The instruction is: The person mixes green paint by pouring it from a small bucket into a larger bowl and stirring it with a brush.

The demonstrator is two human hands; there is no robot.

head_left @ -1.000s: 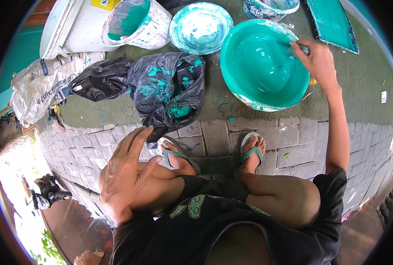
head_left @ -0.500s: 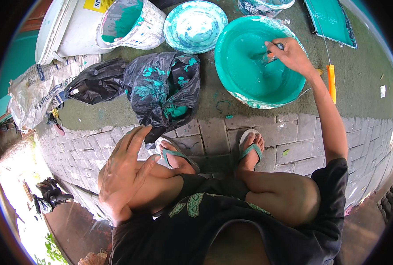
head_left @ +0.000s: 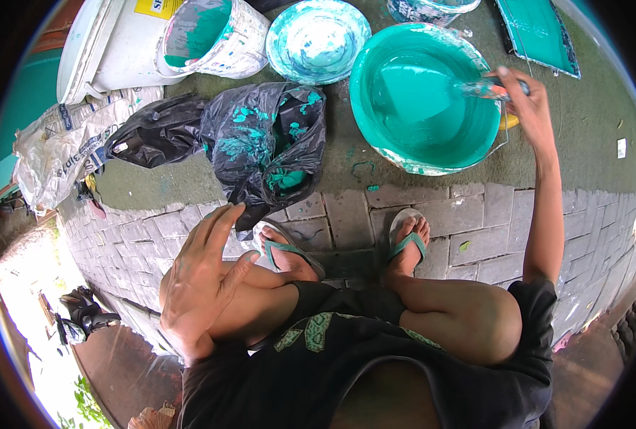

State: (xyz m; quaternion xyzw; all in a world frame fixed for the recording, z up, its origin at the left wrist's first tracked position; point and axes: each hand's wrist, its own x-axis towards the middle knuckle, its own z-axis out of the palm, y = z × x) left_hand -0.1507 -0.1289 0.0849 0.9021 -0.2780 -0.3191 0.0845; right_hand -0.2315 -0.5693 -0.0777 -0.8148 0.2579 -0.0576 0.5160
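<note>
My right hand [head_left: 531, 107] is closed round the handle of a paintbrush [head_left: 484, 90] at the right rim of a round basin [head_left: 425, 170]. The brush's head, smeared with green and slightly blurred, points left over the green paint [head_left: 421, 100] in the basin. My left hand [head_left: 202, 282] is held by my left knee, its fingers stretched out and holding nothing. Just beyond its fingertips lies a black plastic bag [head_left: 250, 136] streaked with green paint, its mouth gaping. A yellow piece [head_left: 508, 121] shows beside the basin, partly hidden by my right hand.
A paint-stained bucket [head_left: 243, 46] lies tilted at the back left, beside a large white tub [head_left: 121, 61]. A smeared shallow bowl [head_left: 318, 43] stands left of the basin. Farther right are another tub [head_left: 432, 11] and a green paint tray [head_left: 539, 32]. A crumpled sack [head_left: 53, 154] lies left.
My right hand has moved right with the paintbrush, lifting it from the middle of the paint to the basin's right rim. The orange handle right of the basin is now hidden behind my forearm.
</note>
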